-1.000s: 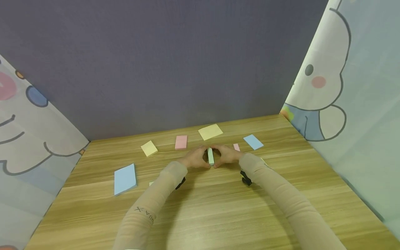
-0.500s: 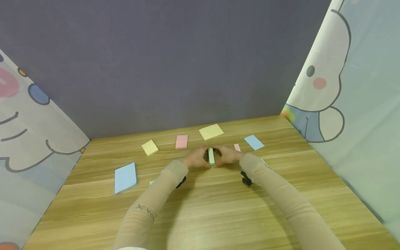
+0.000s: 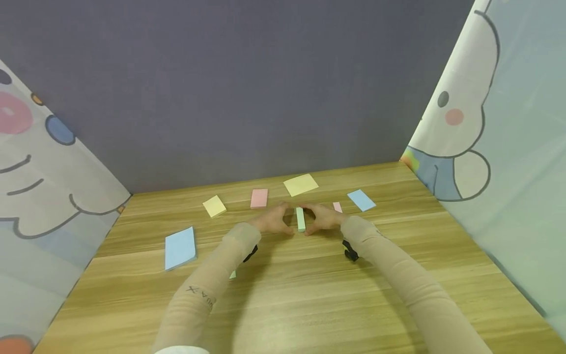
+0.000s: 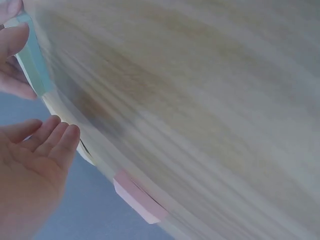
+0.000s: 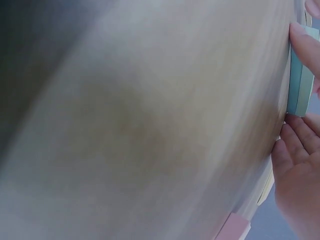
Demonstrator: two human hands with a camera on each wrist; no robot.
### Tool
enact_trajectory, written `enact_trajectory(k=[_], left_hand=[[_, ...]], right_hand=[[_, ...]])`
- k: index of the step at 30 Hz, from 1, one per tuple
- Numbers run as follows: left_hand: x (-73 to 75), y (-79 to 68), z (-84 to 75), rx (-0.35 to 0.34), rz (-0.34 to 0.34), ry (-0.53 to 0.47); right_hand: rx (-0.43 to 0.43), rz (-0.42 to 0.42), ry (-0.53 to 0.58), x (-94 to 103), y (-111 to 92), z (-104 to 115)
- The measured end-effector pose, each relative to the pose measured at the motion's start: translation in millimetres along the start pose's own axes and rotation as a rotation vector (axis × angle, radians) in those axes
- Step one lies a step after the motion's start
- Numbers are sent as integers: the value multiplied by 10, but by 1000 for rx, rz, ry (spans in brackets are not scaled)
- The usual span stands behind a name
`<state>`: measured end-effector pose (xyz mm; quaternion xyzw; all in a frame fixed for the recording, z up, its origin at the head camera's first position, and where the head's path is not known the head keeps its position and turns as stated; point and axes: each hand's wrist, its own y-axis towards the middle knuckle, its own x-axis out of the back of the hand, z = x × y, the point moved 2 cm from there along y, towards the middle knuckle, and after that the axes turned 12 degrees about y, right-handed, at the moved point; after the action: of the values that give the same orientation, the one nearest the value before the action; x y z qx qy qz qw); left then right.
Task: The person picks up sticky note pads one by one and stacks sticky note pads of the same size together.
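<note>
A narrow pale-green sticky note pad (image 3: 300,220) sits on the table between my two hands. My right hand (image 3: 326,218) pinches it by its two ends, thumb at the near end and fingers at the far end. The right wrist view also shows the green sticky note pad (image 5: 299,75) between thumb and fingertips. To its left, my left hand (image 3: 271,220) is spread in a loose curve, with a small gap to the pad. In the left wrist view the left hand's fingers (image 4: 55,140) hold nothing.
Beyond the hands lie a pink pad (image 3: 259,198), a yellow pad (image 3: 214,206) and a larger yellow one (image 3: 301,185). Blue pads lie at left (image 3: 180,248) and right (image 3: 361,200). A small pink piece (image 3: 337,207) is beside the right hand; a green piece (image 3: 233,275) shows under the left forearm.
My left hand has let go of the green pad and moved slightly left. The right hand stays at the pad. The head view has shifted a little.
</note>
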<state>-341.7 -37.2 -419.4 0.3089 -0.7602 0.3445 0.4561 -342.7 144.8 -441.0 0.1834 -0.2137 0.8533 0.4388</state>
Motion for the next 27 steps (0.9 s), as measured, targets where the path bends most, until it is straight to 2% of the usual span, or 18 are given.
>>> enact_trajectory(k=[4,8,16,27], left_hand=[[-7,-4,-8,-8,4,28],[-41,4,-47,-23,7,5],[-103,104,-85,-58,-57,71],[-144,125,-77,-40,-49,55]], right_hand=[[9,6,17,9,-7,-3],[8,13,31,-1,-12,8],[20,4,16,-4,-19,22],[22,11,39,-4,-18,13]])
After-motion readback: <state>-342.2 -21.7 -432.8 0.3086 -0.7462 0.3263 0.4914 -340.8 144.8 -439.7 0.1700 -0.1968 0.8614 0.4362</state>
